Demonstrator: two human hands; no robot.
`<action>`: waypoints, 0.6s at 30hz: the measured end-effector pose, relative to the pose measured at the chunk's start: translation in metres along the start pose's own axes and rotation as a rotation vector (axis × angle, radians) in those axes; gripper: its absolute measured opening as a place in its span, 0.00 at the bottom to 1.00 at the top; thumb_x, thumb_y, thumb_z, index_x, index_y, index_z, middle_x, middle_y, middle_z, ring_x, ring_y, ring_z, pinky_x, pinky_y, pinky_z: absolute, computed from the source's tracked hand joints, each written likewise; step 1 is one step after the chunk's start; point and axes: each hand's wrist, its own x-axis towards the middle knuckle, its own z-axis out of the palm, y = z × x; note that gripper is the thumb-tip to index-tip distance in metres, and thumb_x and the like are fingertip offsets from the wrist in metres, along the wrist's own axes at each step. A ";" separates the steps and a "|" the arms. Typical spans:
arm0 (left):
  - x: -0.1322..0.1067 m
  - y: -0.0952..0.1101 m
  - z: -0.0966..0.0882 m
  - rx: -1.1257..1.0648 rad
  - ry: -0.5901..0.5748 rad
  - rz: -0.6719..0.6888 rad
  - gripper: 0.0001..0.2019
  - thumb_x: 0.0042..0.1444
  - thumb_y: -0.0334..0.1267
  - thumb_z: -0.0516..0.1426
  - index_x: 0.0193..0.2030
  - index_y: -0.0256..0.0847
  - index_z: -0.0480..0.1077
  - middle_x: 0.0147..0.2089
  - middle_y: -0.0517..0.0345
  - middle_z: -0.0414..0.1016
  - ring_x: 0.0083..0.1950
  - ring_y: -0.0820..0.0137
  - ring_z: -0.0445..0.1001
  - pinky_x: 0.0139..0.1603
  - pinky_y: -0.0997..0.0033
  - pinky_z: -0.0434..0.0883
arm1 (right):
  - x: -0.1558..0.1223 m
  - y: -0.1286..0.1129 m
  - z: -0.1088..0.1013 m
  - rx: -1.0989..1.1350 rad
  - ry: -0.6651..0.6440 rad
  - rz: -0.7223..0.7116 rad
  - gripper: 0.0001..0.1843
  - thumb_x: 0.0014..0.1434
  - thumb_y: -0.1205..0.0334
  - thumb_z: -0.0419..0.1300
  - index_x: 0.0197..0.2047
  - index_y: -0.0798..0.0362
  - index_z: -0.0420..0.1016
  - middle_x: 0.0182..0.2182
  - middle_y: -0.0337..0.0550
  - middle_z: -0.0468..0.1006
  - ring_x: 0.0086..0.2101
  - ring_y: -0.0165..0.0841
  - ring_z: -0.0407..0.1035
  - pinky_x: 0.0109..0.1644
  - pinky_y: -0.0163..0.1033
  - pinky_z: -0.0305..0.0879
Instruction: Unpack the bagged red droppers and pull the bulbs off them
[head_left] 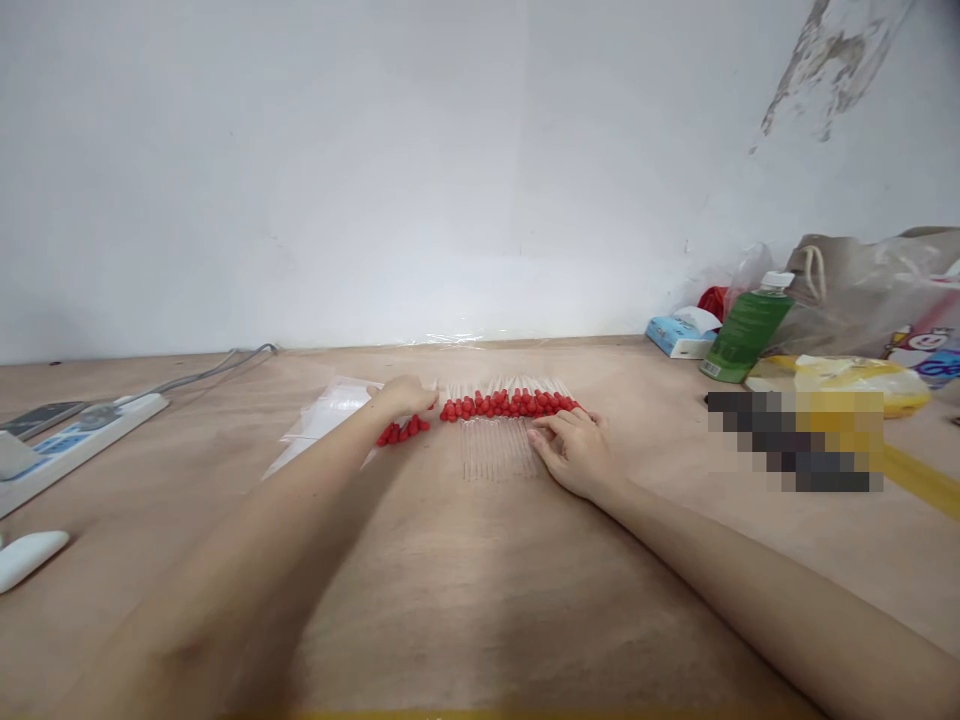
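Note:
Bright red, bulb-shaped pieces (510,403) lie in a crowded row across the table, with thin pale sticks or stems behind them. Thin clear strands (495,450) extend from the row towards me. At the row's left end my left hand (405,397) has its fingers drawn together; what they grip is mostly hidden. More red pieces (403,431) lie in a smaller group just below that hand. My right hand (576,450) rests at the row's right end, fingers bent and apart, thumb beside the strands.
Clear plastic sheets (319,420) lie left of the row. A power strip (82,445) and a white object (31,558) are at far left. On the right stand a green bottle (750,328), a tissue pack (681,332), bags (855,290), a yellow package (862,385) and a blurred-out dark object (795,440).

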 end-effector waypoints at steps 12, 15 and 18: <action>-0.097 -0.026 0.058 -0.138 0.565 0.729 0.08 0.58 0.40 0.49 0.39 0.40 0.65 0.37 0.55 0.73 0.40 0.66 0.70 0.46 0.63 0.62 | -0.003 -0.003 -0.005 0.090 0.167 -0.240 0.30 0.53 0.47 0.55 0.56 0.52 0.59 0.50 0.52 0.64 0.50 0.40 0.58 0.53 0.47 0.53; -0.097 -0.027 0.066 -0.122 0.595 0.794 0.09 0.58 0.38 0.51 0.43 0.41 0.66 0.39 0.54 0.73 0.41 0.67 0.69 0.47 0.63 0.61 | -0.004 -0.007 -0.009 0.027 0.108 -0.379 0.26 0.53 0.47 0.55 0.53 0.48 0.64 0.50 0.48 0.66 0.50 0.39 0.58 0.55 0.48 0.48; -0.096 -0.025 0.063 -0.117 0.621 0.858 0.07 0.57 0.38 0.52 0.40 0.42 0.69 0.37 0.55 0.73 0.40 0.68 0.70 0.45 0.64 0.61 | -0.005 -0.012 -0.008 -0.001 0.057 -0.464 0.20 0.55 0.50 0.54 0.50 0.46 0.68 0.47 0.44 0.70 0.50 0.38 0.59 0.56 0.49 0.44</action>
